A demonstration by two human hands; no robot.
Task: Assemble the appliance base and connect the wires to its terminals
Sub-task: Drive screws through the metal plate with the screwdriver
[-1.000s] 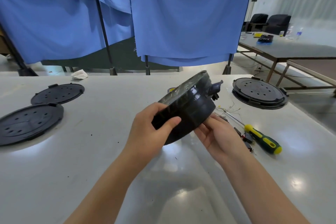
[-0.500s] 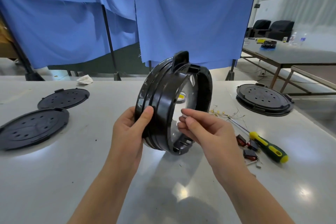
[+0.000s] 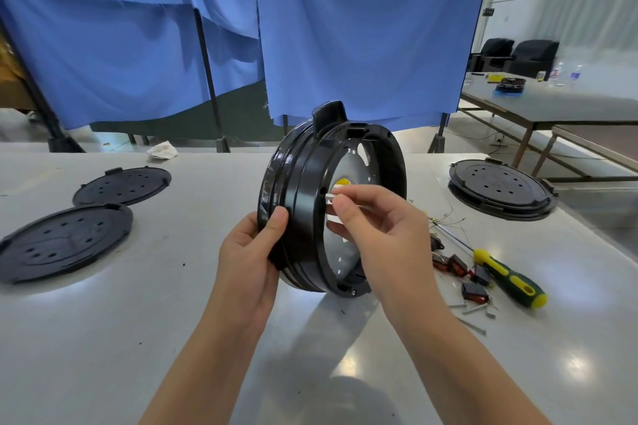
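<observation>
The right hand [image 3: 373,217] had been raised, a small white part [image 3: 330,196] pinched, identity unclear; the appliance base [image 3: 310,203] was gripped upright by the left hand [image 3: 250,252].

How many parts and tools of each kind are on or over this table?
Black ring-shaped appliance base, held up: 1
Black perforated round covers: 3
Green-and-yellow screwdriver: 1
Small red-and-black switches: about 5, some overlapping
Total: about 10

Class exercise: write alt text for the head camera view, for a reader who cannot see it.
A left hand grips a black ring-shaped appliance base upright over a grey table, while the right hand pinches a white wire inside it. A screwdriver lies to the right.
</observation>
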